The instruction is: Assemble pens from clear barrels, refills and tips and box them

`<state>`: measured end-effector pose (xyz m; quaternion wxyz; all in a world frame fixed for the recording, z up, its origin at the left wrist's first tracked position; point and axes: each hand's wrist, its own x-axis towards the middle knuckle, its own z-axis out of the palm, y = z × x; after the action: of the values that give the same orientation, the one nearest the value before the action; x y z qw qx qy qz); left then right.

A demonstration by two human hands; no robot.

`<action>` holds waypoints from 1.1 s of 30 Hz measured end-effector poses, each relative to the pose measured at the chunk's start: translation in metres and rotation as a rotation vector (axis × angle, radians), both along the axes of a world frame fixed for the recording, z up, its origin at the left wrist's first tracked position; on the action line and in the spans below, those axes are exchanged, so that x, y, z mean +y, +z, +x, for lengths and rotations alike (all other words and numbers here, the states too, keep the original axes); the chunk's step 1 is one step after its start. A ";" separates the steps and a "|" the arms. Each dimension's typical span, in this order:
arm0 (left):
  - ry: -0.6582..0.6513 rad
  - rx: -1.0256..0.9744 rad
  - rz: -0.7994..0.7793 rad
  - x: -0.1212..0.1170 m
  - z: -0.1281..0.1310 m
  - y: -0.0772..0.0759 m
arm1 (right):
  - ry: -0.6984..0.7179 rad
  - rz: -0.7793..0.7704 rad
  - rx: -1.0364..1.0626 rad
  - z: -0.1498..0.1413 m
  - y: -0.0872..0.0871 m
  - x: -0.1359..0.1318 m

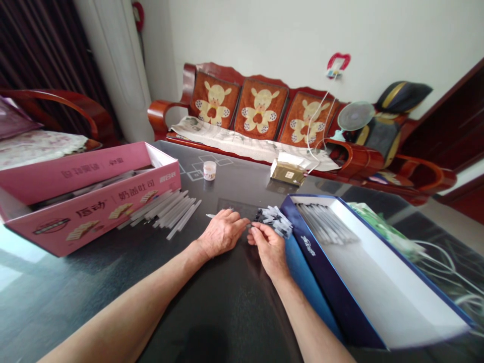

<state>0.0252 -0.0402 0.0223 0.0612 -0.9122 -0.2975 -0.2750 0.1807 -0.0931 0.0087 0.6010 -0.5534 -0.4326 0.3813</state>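
Observation:
My left hand (224,233) is closed, knuckles up, around a slim whitish tube (210,216) whose end sticks out to its left. Fingertip to fingertip with it, my right hand (269,248) pinches something small, mostly hidden by the fingers. Just beyond the right hand lies a heap of small clear and black pieces (275,220), against the blue box. Several translucent tubes (179,210) are spread on the dark table to the left of my hands.
An open pink box (113,214) stands at left. At right, an open dark blue box (308,247) holds a row of translucent tubes (327,224). Farther back are a small cup (209,171) and a tissue box (288,173). White cables (446,257) and a green packet (385,229) lie at right.

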 end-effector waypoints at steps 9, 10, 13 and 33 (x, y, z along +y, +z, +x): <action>0.026 0.064 -0.027 -0.002 0.000 0.004 | -0.003 0.142 -0.261 0.005 -0.011 0.002; 0.028 0.070 -0.031 -0.002 0.000 0.005 | -0.008 0.178 -0.319 0.006 -0.012 0.002; 0.030 0.071 -0.045 -0.002 0.000 0.005 | -0.020 0.272 -0.463 0.009 -0.013 0.003; -0.037 -0.002 -0.072 -0.002 -0.002 0.002 | 0.055 0.236 -0.504 0.012 -0.003 0.000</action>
<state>0.0235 -0.0417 0.0247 0.0228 -0.9190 -0.2903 -0.2659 0.1922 -0.0933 0.0056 0.5244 -0.5450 -0.6246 0.1948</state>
